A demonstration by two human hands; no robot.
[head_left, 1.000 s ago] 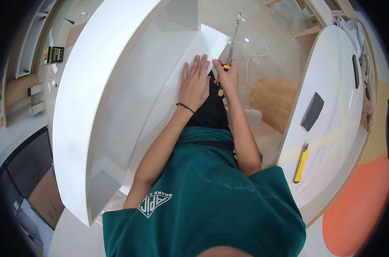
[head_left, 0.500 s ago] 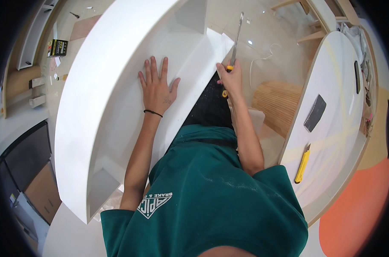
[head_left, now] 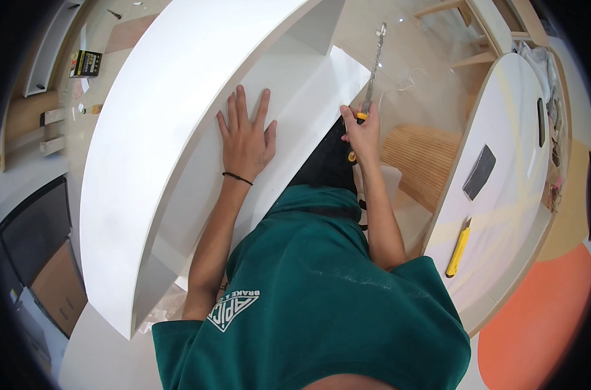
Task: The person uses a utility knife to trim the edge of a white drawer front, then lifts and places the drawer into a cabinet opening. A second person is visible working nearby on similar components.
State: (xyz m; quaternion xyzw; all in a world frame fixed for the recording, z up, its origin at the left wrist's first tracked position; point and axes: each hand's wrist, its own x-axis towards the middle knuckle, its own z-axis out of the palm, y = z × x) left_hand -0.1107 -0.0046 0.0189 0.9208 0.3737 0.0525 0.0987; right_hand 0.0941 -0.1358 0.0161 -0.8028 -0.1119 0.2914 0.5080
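My left hand [head_left: 246, 140] lies flat with its fingers spread on the inner face of a large white curved cabinet piece [head_left: 146, 97], which leans across in front of me. Closed around the yellow-and-black handle of a long grey file [head_left: 375, 71] is my right hand [head_left: 362, 130]. The file's blade points away from me, just past the cabinet's right edge. Part of the handle is hidden by my fingers.
To my right, a white board or tabletop [head_left: 503, 149] bears a dark grey flat pad [head_left: 479, 172] and a yellow utility knife [head_left: 458, 252]. A ribbed wooden piece [head_left: 419, 159] stands beside it. A small black box [head_left: 86, 64] lies on the floor at far left.
My right hand has shifted slightly right, and the file has turned to show more of its broad face. The cabinet piece and my left hand appear a little further right.
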